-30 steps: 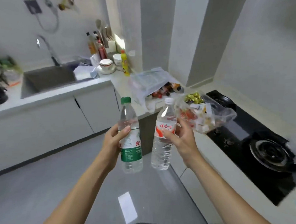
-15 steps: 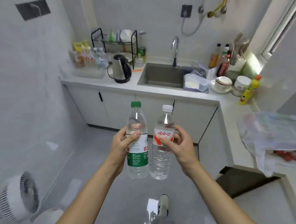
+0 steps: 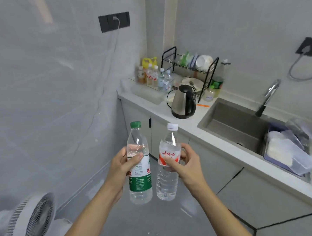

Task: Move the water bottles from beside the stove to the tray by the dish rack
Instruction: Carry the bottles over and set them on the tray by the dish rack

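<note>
My left hand (image 3: 122, 165) grips a clear water bottle with a green cap and green label (image 3: 140, 180), held upright above the floor. My right hand (image 3: 188, 162) grips a second clear bottle with a white cap and a red and white label (image 3: 167, 181), also upright, right beside the first. On the far corner of the counter a clear tray (image 3: 146, 88) holds several bottles, just left of the black wire dish rack (image 3: 190, 70).
A steel kettle (image 3: 184, 102) stands on the counter in front of the rack. The sink (image 3: 238, 125) and tap (image 3: 268, 96) lie to the right, with a plastic container (image 3: 287, 151) at its edge. A white fan (image 3: 28, 222) sits on the floor at lower left.
The view has swung left from the stove towards the dish rack corner, which is now closer. Both hands keep holding their bottles upright in front of me.
</note>
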The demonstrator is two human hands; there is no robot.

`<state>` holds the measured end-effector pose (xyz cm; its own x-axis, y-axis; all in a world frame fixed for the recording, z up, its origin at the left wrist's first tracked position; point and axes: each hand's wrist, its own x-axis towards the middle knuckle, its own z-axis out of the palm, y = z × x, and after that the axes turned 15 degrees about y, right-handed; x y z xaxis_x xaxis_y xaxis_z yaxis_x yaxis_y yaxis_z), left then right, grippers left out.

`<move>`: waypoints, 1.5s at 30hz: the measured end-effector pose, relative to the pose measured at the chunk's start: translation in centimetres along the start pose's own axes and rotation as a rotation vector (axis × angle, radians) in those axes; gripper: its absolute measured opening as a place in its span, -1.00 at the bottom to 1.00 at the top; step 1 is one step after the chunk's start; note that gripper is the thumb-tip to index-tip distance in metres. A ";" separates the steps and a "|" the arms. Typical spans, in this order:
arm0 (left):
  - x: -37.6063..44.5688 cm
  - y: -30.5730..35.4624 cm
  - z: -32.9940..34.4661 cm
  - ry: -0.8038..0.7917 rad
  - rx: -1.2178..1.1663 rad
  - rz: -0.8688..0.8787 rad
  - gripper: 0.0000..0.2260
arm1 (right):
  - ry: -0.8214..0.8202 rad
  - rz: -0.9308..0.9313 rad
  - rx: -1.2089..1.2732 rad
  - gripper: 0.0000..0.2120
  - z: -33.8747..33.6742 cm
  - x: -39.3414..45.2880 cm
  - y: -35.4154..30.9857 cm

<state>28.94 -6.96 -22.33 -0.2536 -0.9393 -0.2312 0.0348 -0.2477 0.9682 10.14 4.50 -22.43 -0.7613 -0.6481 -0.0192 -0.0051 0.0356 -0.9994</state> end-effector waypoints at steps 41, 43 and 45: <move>76.4 14.7 22.0 -0.164 0.439 0.224 -0.54 | 0.207 -0.103 -0.220 -0.48 24.5 71.2 1.8; 78.4 13.5 23.8 -0.236 0.466 0.250 -0.54 | 0.230 -0.096 -0.303 -0.47 24.2 72.2 3.0; 80.3 11.8 25.4 -0.324 0.520 0.288 -0.52 | 0.256 -0.066 -0.383 -0.47 24.1 72.6 4.3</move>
<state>-15.55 -79.30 -27.04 -0.5838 -0.8119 0.0046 -0.3047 0.2243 0.9257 -29.48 -60.72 -28.87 -0.8866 -0.4515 0.1003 -0.2613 0.3101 -0.9141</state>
